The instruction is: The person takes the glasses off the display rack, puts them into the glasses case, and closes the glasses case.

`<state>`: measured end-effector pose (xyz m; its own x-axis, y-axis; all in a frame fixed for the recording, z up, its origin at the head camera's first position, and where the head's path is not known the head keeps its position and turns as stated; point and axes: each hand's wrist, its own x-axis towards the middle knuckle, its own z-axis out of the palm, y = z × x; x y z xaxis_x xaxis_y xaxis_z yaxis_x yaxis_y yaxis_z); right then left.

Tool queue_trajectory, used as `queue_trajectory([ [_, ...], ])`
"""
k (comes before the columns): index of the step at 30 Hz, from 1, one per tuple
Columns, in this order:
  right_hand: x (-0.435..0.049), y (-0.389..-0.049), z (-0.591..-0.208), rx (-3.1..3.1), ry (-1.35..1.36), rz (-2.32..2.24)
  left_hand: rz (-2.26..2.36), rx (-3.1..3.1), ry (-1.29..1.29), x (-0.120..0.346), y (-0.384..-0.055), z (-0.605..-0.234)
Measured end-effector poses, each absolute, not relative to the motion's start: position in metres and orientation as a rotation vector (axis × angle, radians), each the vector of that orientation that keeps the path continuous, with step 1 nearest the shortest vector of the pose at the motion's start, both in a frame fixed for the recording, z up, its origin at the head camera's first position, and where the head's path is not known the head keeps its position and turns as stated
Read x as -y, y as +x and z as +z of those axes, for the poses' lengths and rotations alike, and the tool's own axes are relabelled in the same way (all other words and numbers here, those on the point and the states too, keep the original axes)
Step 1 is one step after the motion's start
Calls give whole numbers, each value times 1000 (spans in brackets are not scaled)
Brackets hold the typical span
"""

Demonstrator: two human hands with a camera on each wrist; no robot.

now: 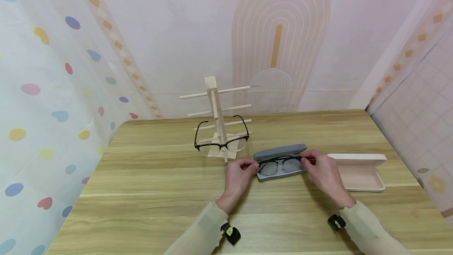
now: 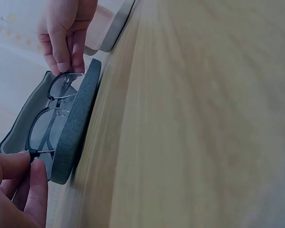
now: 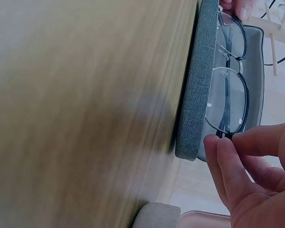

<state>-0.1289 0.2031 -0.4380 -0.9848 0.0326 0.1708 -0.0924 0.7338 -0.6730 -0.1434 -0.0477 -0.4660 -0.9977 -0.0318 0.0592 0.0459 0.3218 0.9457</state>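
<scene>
A pair of black half-rim eyeglasses (image 1: 280, 165) sits at the grey glasses case (image 1: 281, 176), whose lid stands up behind it. My left hand (image 1: 238, 176) pinches the left end of the frame between thumb and fingers. At the opposite end, my right hand (image 1: 325, 173) pinches the other corner. Seen in the right wrist view, the folded temples lie behind the lenses (image 3: 228, 99), inside the case's walls. The left wrist view shows the frame (image 2: 43, 116) upright along the case's front wall (image 2: 80, 123).
Left of the case stands a wooden glasses rack (image 1: 216, 109) with several pegs; a second pair of black-framed eyeglasses (image 1: 223, 145) hangs on it. An open pale pink case (image 1: 361, 178) lies right of my right hand. Patterned curtains (image 1: 170, 30) border the wooden table (image 1: 148, 192).
</scene>
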Motion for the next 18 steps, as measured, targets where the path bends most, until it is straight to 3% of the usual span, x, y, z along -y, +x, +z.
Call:
queue_trajectory([
  [18,-205,-128,-441,2791,102,1005,-1745,2558,10,47,-148,-468],
])
